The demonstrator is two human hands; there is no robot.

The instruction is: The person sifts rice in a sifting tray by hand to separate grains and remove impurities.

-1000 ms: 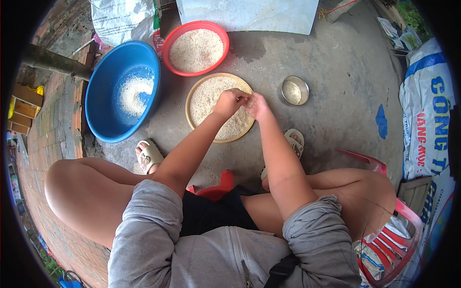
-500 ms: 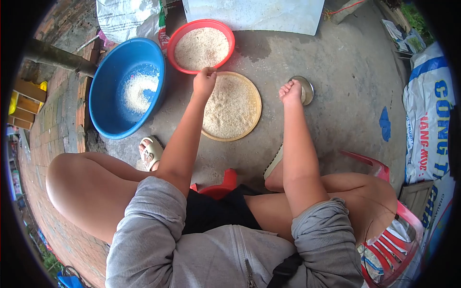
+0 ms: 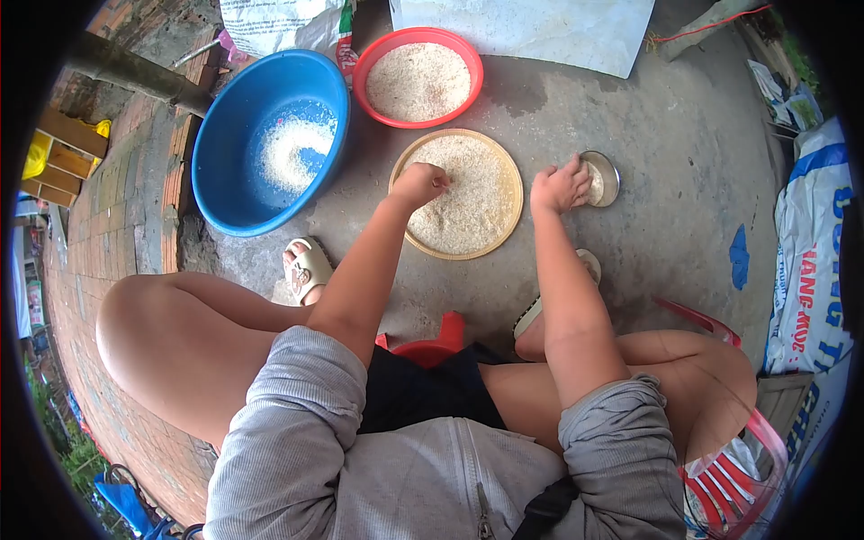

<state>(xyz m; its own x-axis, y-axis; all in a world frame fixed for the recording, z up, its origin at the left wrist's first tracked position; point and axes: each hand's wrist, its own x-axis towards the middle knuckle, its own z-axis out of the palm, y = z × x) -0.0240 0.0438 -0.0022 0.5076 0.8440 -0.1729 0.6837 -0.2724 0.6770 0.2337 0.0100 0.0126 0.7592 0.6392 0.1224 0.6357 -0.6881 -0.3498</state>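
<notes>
Got a round woven tray of rice down on the concrete floor, sitting between both hands but clearly closer to the left. Basically right under the left hand on its left side, with most of the rice stretching off to the right of the fingertips. No long axis to worry about, being round with just a loose layer of grain inside. Pretty tightly curled on that side, with thumb and fingertips close together; can't tell about a grain pinched in there, way too tiny to make out. Looser on the other side: right hand with fingers bent a little and spread, well off the tray's right edge, right at the left rim of a small steel bowl. Can't tell about actual contact with the rim from up here. Some pale grain visible in the bowl too. Also worth mentioning: a red basin of more rice just past the tray's far edge, and a big blue basin off to the left, with a white heap inside.
</notes>
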